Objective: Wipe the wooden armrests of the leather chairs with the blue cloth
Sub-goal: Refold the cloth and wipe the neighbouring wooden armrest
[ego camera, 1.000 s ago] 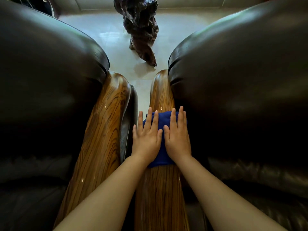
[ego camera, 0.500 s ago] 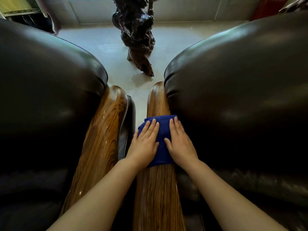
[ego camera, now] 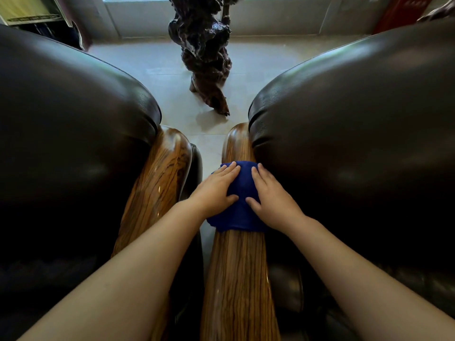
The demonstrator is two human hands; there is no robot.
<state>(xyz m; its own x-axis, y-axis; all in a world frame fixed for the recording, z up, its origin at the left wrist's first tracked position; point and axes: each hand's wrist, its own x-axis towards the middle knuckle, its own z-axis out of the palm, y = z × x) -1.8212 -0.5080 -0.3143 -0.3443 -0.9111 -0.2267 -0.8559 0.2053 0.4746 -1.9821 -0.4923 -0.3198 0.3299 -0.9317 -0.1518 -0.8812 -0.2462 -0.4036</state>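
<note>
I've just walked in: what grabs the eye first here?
Two hands, left and right, press a blue cloth flat on the right-hand wooden armrest, centre frame. Dark leather chairs bulge on both sides. Beyond, a gnarled dark carving stands on the pale floor.

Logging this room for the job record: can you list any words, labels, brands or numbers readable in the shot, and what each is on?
None can be read.
Yellow-green board, top left: a dark strip along its lower edge, too blurred to read.
Red object, top right: faint marks, too small to read.
Blue cloth, wooden armrests, leather chairs: no text.
</note>
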